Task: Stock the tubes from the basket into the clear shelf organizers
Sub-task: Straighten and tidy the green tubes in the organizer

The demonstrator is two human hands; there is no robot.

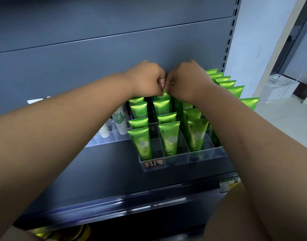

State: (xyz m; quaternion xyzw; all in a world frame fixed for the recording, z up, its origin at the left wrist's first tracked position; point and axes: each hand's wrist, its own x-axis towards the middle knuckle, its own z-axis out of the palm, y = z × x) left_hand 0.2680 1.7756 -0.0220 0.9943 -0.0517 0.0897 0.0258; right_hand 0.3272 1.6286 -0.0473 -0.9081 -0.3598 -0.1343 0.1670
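Both hands are held together above the back rows of the clear organizer (182,156), which stands on the dark shelf (100,180). The left hand (145,79) is curled closed, and the right hand (187,80) is closed too; a green tube (164,94) is pinched between their fingertips. More green tubes (169,138) are standing upright in the organizer's compartments. White tubes (120,120) are seen left of the organizer.

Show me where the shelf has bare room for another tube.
Bare shelf lies in front of the two clear organizers, left of the green tubes. The back rows under both hands are crowded.
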